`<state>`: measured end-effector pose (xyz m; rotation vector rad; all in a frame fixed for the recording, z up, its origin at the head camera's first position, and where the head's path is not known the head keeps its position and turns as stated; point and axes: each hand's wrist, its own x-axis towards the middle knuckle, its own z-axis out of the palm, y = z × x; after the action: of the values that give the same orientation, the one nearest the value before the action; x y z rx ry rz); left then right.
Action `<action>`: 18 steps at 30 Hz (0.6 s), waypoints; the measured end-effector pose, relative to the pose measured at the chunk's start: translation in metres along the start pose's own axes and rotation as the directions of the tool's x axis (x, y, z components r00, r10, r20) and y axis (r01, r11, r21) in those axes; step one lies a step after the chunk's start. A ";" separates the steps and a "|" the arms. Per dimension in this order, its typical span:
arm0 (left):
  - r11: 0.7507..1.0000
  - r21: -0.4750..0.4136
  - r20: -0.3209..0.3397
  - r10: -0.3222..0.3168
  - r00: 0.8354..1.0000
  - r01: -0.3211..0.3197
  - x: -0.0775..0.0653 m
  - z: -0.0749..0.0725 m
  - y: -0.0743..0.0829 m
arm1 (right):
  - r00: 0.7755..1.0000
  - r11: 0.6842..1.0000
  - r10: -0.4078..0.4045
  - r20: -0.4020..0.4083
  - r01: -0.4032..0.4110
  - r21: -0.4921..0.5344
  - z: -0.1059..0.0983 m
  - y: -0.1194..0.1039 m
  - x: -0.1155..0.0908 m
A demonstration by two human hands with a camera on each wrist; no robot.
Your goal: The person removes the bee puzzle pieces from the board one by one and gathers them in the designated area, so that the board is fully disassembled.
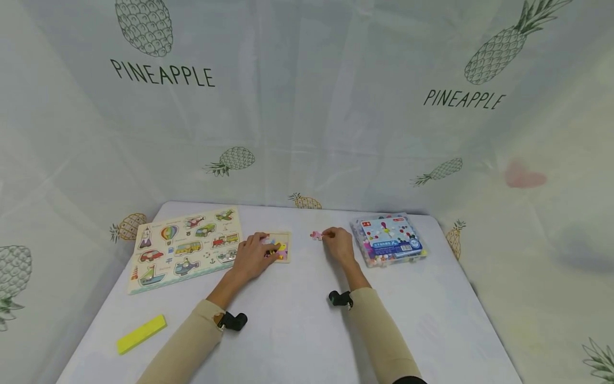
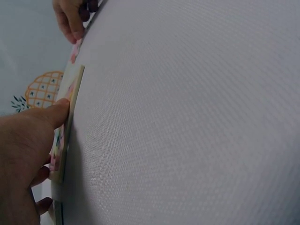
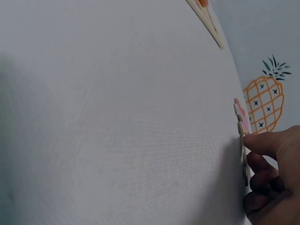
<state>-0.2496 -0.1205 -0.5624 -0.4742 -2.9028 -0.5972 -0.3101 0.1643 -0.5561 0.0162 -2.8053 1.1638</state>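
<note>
My left hand (image 1: pixel 253 257) rests over the left part of a small wooden jigsaw puzzle (image 1: pixel 289 246) in a pale frame, its thumb on the colourful picture. In the left wrist view the thumb presses the puzzle's face (image 2: pixel 60 136), with other fingers at its near end. To the right, my right hand (image 1: pixel 339 245) pinches pink jigsaw pieces (image 1: pixel 315 235) at the table surface. Seen from the right wrist, the pieces (image 3: pixel 241 117) form a thin, knobbed row beside the thumb and fingertips. How many pieces there are is partly hidden by the hand.
On the left lies a large wooden vehicle puzzle board (image 1: pixel 178 242), its right edge close to my left hand. A yellow block (image 1: pixel 141 334) lies near the front left. Right of my right hand sits a clear plastic box (image 1: pixel 389 240) with a blue label. A pineapple-print curtain (image 1: pixel 307 133) stands behind the table.
</note>
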 end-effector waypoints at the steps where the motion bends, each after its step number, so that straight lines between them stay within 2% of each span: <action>1: 1.000 -0.003 0.000 0.000 1.000 0.000 0.000 0.000 0.000 | 1.000 1.000 -0.001 0.003 0.001 -0.006 0.000 0.000 0.001; 18: 1.000 -0.003 -0.036 0.021 0.999 -0.021 0.001 0.006 -0.004 | 1.000 1.000 0.019 0.023 -0.018 -0.024 0.000 0.001 0.003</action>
<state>-0.2521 -0.1218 -0.5692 -0.4890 -2.8597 -0.6015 -0.3134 0.1652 -0.5561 0.0020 -2.8451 1.1407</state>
